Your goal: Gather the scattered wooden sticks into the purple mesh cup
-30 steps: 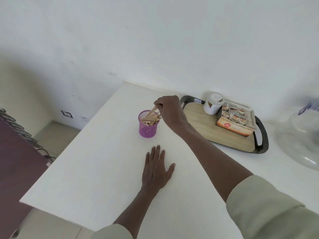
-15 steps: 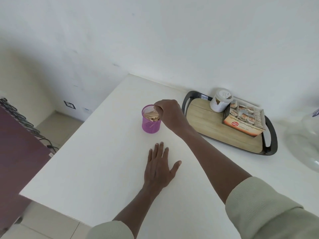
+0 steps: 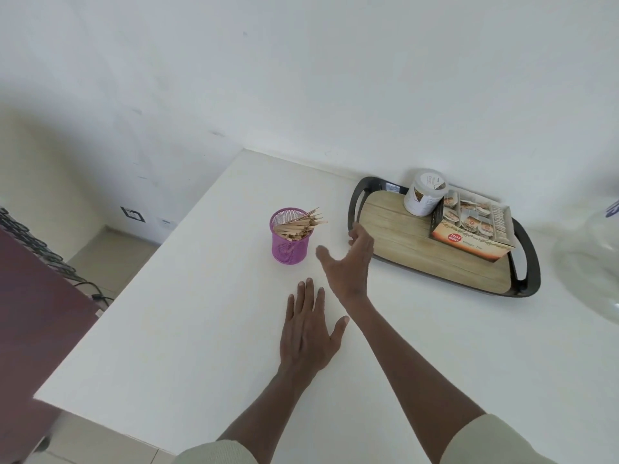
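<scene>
Now the wooden sticks (image 3: 299,223) lean bundled in the purple mesh cup (image 3: 290,244); right hand (image 3: 350,266) hovers beside it, fingers (image 3: 361,233) spread, left hand (image 3: 308,333) flat on the table (image 3: 187,329).

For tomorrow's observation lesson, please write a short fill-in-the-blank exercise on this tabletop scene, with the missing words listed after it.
1. The wooden sticks stand in the ____ mesh cup.
2. The left hand lies ____ on the white table.
3. The right hand is open and holds ____.
4. The tea box sits on the ____, right of the cup.

Missing words: purple; flat; nothing; tray
</scene>
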